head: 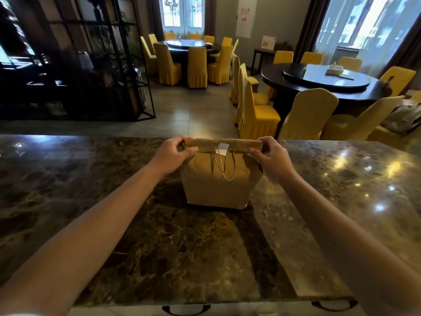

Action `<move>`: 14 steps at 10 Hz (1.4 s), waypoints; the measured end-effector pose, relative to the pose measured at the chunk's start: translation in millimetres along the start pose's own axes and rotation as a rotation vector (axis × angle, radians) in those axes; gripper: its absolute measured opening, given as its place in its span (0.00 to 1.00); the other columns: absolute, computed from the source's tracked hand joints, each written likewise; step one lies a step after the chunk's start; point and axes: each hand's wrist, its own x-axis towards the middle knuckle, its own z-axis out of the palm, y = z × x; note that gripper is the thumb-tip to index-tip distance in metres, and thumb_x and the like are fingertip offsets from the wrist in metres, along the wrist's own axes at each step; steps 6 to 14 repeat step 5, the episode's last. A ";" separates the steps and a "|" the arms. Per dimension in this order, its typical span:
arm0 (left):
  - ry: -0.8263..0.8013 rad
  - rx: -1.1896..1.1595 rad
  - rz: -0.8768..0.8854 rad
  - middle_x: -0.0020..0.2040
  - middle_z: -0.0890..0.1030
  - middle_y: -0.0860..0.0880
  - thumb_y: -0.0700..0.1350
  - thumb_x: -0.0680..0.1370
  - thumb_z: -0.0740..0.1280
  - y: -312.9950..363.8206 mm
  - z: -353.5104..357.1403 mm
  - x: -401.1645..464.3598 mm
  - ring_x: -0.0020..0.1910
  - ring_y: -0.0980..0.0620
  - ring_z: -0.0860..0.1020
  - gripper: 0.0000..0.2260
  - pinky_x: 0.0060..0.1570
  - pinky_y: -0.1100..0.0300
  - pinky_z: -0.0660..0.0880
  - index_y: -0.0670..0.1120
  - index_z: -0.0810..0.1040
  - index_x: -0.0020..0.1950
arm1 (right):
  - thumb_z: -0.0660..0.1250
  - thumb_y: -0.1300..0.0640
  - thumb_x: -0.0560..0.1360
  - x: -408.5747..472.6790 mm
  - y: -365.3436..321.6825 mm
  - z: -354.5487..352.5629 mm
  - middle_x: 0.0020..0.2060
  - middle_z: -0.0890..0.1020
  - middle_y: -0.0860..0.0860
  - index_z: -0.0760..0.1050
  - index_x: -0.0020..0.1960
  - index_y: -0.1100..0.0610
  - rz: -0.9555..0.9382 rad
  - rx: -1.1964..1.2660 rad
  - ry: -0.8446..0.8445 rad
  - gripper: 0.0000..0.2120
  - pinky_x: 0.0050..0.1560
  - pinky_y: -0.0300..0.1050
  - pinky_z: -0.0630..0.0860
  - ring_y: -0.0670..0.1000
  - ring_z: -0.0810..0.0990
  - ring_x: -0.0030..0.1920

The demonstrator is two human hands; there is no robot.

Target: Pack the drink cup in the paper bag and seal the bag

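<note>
A brown paper bag [218, 185] stands upright on the marble counter [159, 236], near its far edge. Its top is folded over into a flat band, and a small white sticker [222, 148] sits at the middle of that fold. The bag's twine handles hang down its front. My left hand [174, 153] pinches the left end of the folded top. My right hand [271, 156] pinches the right end. The drink cup is not visible; the shut bag hides whatever is inside.
The dark polished marble counter stretches wide on both sides of the bag. Beyond it lie a tiled floor, round dining tables [319, 80] with yellow-covered chairs [255, 112], and a black metal shelf frame [91, 65] at the left.
</note>
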 end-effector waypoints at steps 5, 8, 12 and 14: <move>0.052 0.104 0.061 0.63 0.77 0.51 0.52 0.82 0.67 10.0 7.2 16.9 0.61 0.52 0.75 0.17 0.53 0.62 0.74 0.49 0.76 0.69 | 0.69 0.44 0.79 25.8 -5.6 -14.7 0.58 0.80 0.48 0.80 0.59 0.50 -0.052 -0.023 -0.004 0.13 0.60 0.54 0.82 0.50 0.80 0.58; 0.052 0.104 0.061 0.63 0.77 0.51 0.52 0.82 0.67 10.0 7.2 16.9 0.61 0.52 0.75 0.17 0.53 0.62 0.74 0.49 0.76 0.69 | 0.69 0.44 0.79 25.8 -5.6 -14.7 0.58 0.80 0.48 0.80 0.59 0.50 -0.052 -0.023 -0.004 0.13 0.60 0.54 0.82 0.50 0.80 0.58; 0.052 0.104 0.061 0.63 0.77 0.51 0.52 0.82 0.67 10.0 7.2 16.9 0.61 0.52 0.75 0.17 0.53 0.62 0.74 0.49 0.76 0.69 | 0.69 0.44 0.79 25.8 -5.6 -14.7 0.58 0.80 0.48 0.80 0.59 0.50 -0.052 -0.023 -0.004 0.13 0.60 0.54 0.82 0.50 0.80 0.58; 0.052 0.104 0.061 0.63 0.77 0.51 0.52 0.82 0.67 10.0 7.2 16.9 0.61 0.52 0.75 0.17 0.53 0.62 0.74 0.49 0.76 0.69 | 0.69 0.44 0.79 25.8 -5.6 -14.7 0.58 0.80 0.48 0.80 0.59 0.50 -0.052 -0.023 -0.004 0.13 0.60 0.54 0.82 0.50 0.80 0.58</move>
